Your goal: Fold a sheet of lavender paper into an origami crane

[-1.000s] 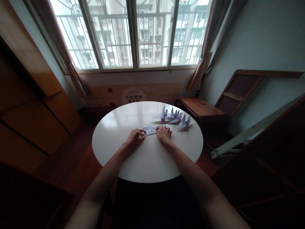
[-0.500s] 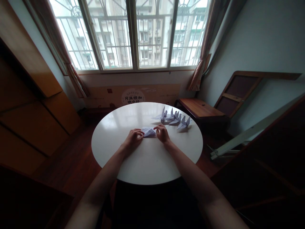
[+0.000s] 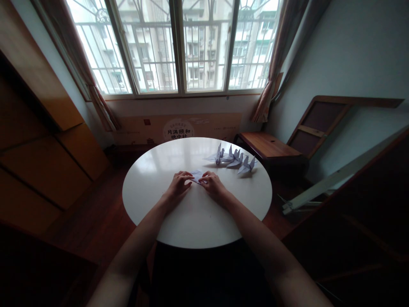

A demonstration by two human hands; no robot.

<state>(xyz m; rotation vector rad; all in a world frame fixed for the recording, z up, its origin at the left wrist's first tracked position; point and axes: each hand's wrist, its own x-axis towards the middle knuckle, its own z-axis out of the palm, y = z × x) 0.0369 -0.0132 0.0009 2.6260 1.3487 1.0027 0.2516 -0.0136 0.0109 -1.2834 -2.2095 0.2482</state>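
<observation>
Now, an inward shift of the right hand (image 3: 214,185) toward the left hand (image 3: 180,183): apparently closer work on the folded paper (image 3: 197,174)

At the back, a barred window (image 3: 204,51); beneath, a printed board (image 3: 204,124), partly behind the round white table (image 3: 198,221). On the table, the near rim under both forearms (image 3: 145,226); leftward, smooth top running well out to the rim, with ample room to move; rightward, less. There, between the right hand and the far right rim, a cluster of paper cranes (image 3: 246,166), untouched, in the same place as half a second ago.

Mid-table, both hands, close at the fingertips. For the right, thumb and fingers together on the folded paper's near right edge, seemingly in a pinch, farther in than half a second ago. For the left, curled fingertips against the left end, thumb bent below; pinching or merely steadying, impossible to tell. Smallest, the folded paper itself, between both sets of fingertips, less of it in sight than before, creases too fine to read.
</observation>
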